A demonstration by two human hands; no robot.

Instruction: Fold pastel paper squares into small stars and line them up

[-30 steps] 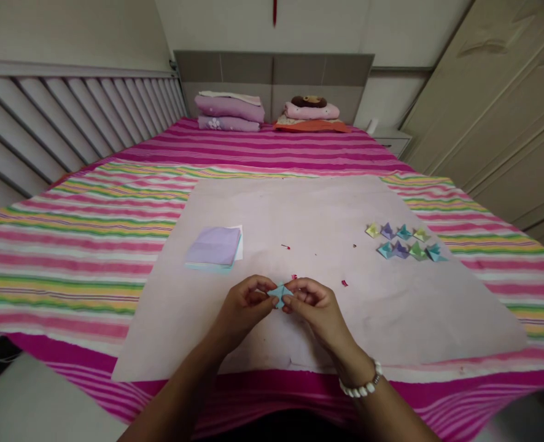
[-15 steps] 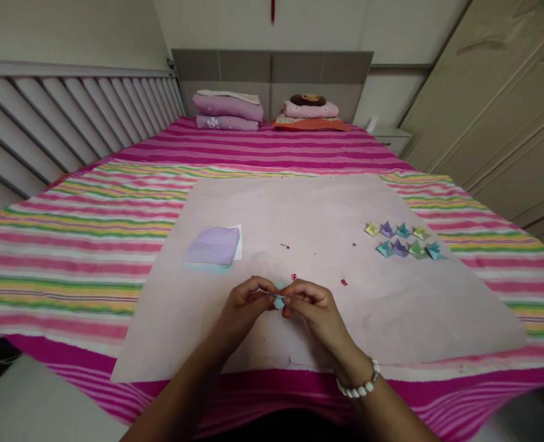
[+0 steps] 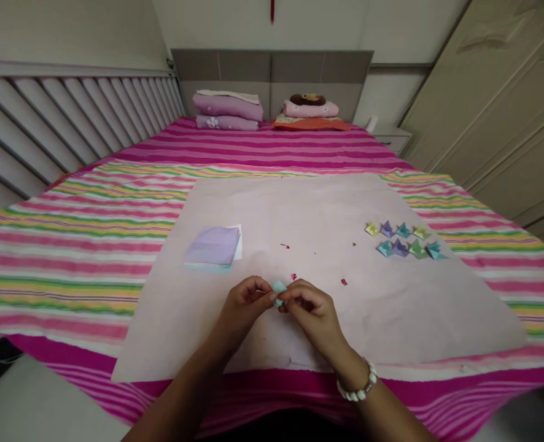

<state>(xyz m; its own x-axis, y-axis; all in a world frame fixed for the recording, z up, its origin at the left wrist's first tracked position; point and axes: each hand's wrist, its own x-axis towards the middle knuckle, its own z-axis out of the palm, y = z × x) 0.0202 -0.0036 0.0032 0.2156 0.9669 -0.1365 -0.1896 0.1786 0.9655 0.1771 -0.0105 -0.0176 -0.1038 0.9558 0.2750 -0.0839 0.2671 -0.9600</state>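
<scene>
My left hand (image 3: 244, 307) and my right hand (image 3: 311, 313) meet over the near part of a pale pink sheet (image 3: 327, 209). Together they pinch a small light-blue folded paper piece (image 3: 278, 290) between their fingertips. Most of the piece is hidden by my fingers. A white bead bracelet (image 3: 360, 388) circles my right wrist. To the left lies a stack of square papers (image 3: 213, 247) with a lilac sheet on top. At the right, several finished folded paper pieces (image 3: 404, 240) in yellow, purple, blue and green sit in two rows.
The pink sheet lies on a striped bedspread (image 3: 92, 245). Tiny red scraps (image 3: 344, 282) dot the sheet near my hands. Folded bedding (image 3: 228, 109) and pillows (image 3: 312, 113) rest at the headboard. A slatted rail (image 3: 46, 123) runs on the left, wardrobe doors (image 3: 506, 104) on the right.
The blue piece was spread out flat like a star between my hands; now my fingers have closed in on it and it looks smaller and more folded. My hands stayed in place.
</scene>
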